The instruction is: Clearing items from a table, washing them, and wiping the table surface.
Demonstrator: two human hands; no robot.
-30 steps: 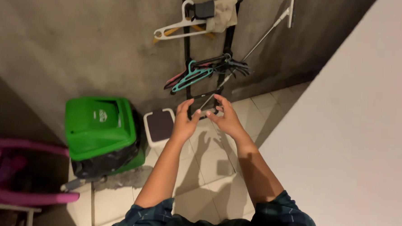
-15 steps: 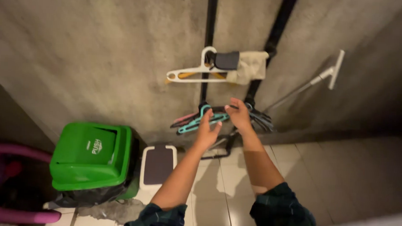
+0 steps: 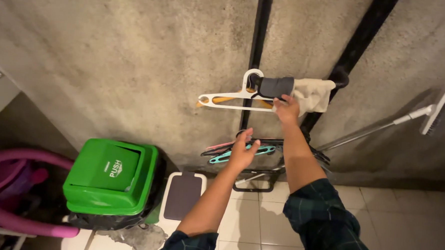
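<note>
Raised since half a second ago: right hand [image 3: 286, 109], formerly level with the lower bundle of hangers, now up at the white hanger [image 3: 236, 96] on the upper hook. Left hand [image 3: 244, 150] sits slightly higher against the lower bundle than before.

Right hand: fingers curled, touching the lower bar of the white hanger just below the dark grey cloth [image 3: 275, 86]; whether it actually grips the bar cannot be told. Sleeve dark green plaid.

Left hand: open, fingers loosely spread, holding nothing, in front of the teal hanger [image 3: 243, 152] in the lower bundle.

White hanger: hangs from a black pipe [image 3: 258, 36] on the grey concrete wall [image 3: 110, 60]; an orange hanger partly visible behind it.

Dark grey cloth and beige cloth [image 3: 314, 93]: draped side by side just right of the white hanger's hook.

Lower bundle: teal, pink and black hangers, clustered on the pipe near the floor.

Green bin [image 3: 111, 177]: swing lid, black liner, left of a white step stool [image 3: 181, 195].

Long-handled brush [image 3: 435, 113]: leans on the wall, far right.

Pink hose [image 3: 14, 191]: far left.
</note>
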